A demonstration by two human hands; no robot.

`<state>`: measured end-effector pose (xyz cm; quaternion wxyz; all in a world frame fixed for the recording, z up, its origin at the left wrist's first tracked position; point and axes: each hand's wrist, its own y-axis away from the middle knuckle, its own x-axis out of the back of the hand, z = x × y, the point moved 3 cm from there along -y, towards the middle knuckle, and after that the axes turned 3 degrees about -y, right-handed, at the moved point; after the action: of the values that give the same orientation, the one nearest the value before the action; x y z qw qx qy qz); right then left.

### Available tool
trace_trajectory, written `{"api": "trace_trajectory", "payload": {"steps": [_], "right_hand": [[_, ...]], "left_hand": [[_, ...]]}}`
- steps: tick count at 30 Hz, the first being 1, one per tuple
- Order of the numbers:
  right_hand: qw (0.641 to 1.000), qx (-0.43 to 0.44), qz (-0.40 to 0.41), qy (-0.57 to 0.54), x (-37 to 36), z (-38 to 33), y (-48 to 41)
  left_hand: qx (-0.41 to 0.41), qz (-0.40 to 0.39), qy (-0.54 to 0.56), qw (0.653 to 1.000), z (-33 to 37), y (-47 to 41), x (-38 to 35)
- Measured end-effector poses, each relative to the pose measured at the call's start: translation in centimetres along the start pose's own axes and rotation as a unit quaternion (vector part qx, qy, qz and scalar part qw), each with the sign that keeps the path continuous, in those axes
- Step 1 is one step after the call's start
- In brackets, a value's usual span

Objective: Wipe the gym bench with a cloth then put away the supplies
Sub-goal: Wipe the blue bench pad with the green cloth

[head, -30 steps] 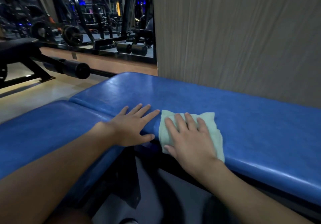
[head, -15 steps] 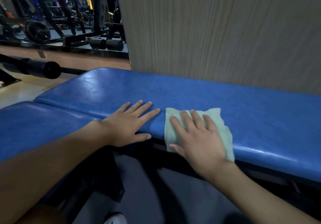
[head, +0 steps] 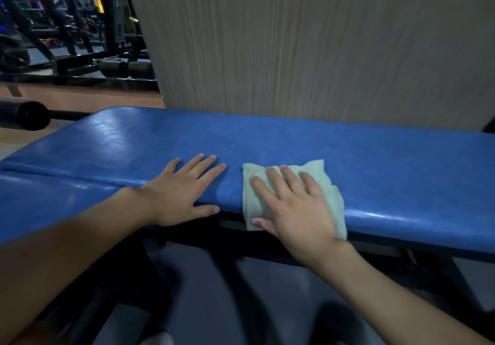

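Landmark: gym bench (head: 375,162), a blue pad running left to right in front of a grey wall panel (head: 294,50).

Off the bench's far-left corner there's a black roller bar (head: 24,114), not relevant.

Left hand (head: 182,192) lies flat on the bench's near edge, just right of the pad seam (head: 67,176). Fingers straight and spread, thumb along the lip. It's released, grasping nothing, bracing only.

Just right of it, not touching: cloth (head: 317,169), pale green, folded, draped over the bench's near edge.

Right hand (head: 294,205) lies flat on the cloth, fingers extended, pressing it into the pad. No pinch, no curl.

Judgement: wipe step underway. Other supplies aren't in view (so nothing to put away yet).

To do it well:
- Use even palm pressure and overlapping strokes along the bench's length.
- Include the near lip and the seam.
- The bench's right-hand stretch likely wants a pass.

Risk: a flat hand may slip over the cloth and bunch it. Refold if so.
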<state>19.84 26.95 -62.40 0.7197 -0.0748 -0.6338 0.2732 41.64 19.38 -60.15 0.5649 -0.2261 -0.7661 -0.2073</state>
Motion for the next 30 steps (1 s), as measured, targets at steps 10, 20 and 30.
{"api": "trace_trajectory", "payload": {"steps": [10,20,30], "right_hand": [[0.997,-0.038,0.017,0.059,1.0,8.6,7.7],[0.996,-0.071,-0.013,0.056,1.6,13.2,11.1],[0.949,-0.302,0.082,-0.048,2.0,12.4,11.5]], "left_hand": [[-0.118,0.036,0.011,0.992,8.1,-3.6,3.3],[-0.128,0.101,0.020,0.986,12.1,-5.2,5.1],[-0.172,0.122,0.060,0.976,15.8,-7.8,6.8]]}}
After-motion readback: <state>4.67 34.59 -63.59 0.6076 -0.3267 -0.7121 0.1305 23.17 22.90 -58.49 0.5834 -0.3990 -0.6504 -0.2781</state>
